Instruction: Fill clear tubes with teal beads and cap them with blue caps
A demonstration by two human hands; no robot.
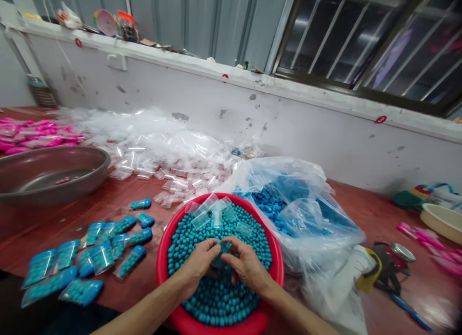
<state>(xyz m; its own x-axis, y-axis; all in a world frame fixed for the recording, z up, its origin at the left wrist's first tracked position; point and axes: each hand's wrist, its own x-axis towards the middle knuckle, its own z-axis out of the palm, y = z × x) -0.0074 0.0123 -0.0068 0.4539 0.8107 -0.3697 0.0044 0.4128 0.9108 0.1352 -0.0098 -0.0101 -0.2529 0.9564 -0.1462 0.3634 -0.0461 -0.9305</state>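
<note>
A red basin (162,258) full of round teal beads (252,258) stands in front of me. Over its middle my left hand (200,260) and my right hand (247,263) meet, fingers curled and closed. Between them is a small clear plastic container (217,262), mostly hidden by the fingers, with teal beads showing at it. Several empty clear containers (216,212) lie on the beads at the basin's far side. To the left, filled containers with blue caps (103,255) lie on the red table (144,289).
Behind the basin spreads a heap of clear containers (184,181). A plastic bag (306,176) of blue caps (269,207) lies to the right. A grey bowl (54,195) and pink pieces (32,133) sit left. At right are a headlamp (391,260), a blue pen (409,311) and a cream bowl (443,224).
</note>
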